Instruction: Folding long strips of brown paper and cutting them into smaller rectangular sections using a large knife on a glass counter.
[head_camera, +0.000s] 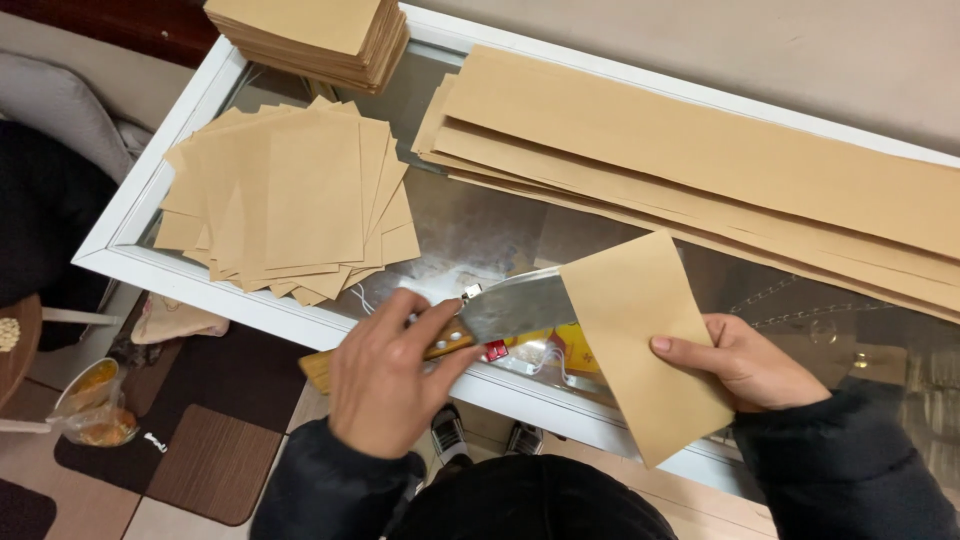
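My left hand (385, 375) grips the wooden handle of a broad steel knife (515, 303) whose blade lies over the glass table top, its tip hidden behind a folded sheet. My right hand (745, 362) holds that folded brown paper sheet (640, 335) by its right edge, tilted, thumb on top. The blade seems to sit in or under the sheet's left edge. A fanned pile of cut brown paper rectangles (295, 195) lies on the table to the left. Several long brown paper strips (720, 160) stretch across the back right.
A thick stack of brown paper (315, 35) rests at the table's far left corner. The glass table has a white frame (190, 265). Below left are a patterned floor mat (205, 455), a plastic bag with food (95, 410) and a dark seat (40, 210).
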